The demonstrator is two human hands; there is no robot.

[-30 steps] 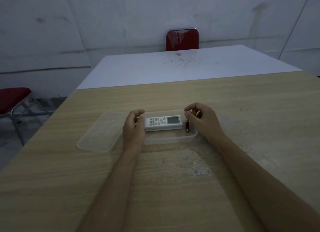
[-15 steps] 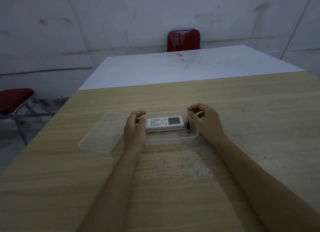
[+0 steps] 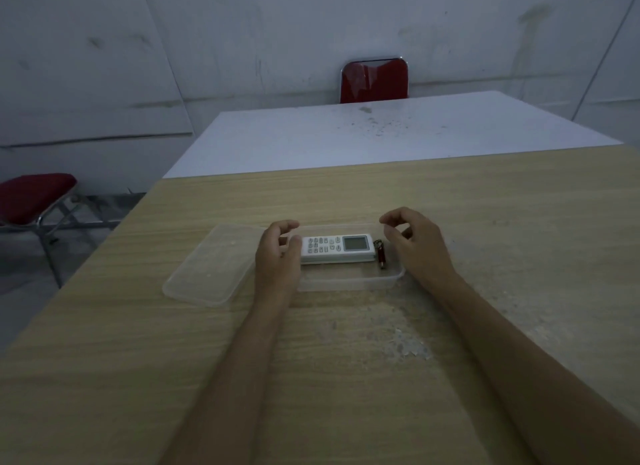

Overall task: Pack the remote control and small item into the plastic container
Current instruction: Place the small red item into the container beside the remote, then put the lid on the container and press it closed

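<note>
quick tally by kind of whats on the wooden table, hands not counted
White remote control, in the container: 1
Small dark red keychain item, in the container: 1
Clear plastic container: 1
Clear plastic lid, lying to its left: 1
Total: 4

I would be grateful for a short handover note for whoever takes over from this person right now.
Left hand: open, curled at the remote control's left end; contact unclear.
Right hand: open, empty, above the plastic container's right end.
Done: remote control and small red item both lie inside the container, side by side.
Left: the lid rests on the wooden table to the container's left, not yet fitted, if closing is wanted.
</note>
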